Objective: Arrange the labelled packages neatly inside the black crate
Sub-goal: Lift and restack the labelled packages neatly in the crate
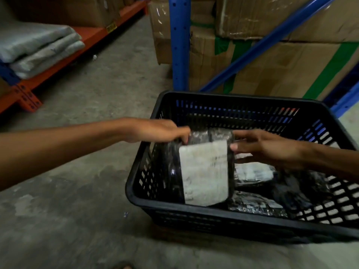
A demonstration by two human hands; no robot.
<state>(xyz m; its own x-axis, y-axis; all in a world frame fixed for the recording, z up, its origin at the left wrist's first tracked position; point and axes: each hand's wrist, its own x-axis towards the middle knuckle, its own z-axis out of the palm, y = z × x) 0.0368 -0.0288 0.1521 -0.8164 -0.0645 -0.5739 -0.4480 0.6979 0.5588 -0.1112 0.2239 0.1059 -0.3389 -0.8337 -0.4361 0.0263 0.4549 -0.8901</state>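
A black slotted crate [229,98] stands on the concrete floor. Inside it, at the left, a black package with a large white label [204,171] stands tilted on edge against the left wall. My left hand [161,132] grips its top left corner. My right hand [260,146] holds its top right edge, thumb on the front. Two more black packages with white labels lie flat on the crate's bottom: one [252,173] under my right hand, another [256,206] near the front wall. The picture is motion-blurred.
A blue rack post [178,43] and a diagonal brace stand just behind the crate, with stacked cardboard boxes [272,61] behind them. An orange shelf [58,63] at the left bears grey wrapped bundles [38,49]. Bare concrete floor lies left of and in front of the crate.
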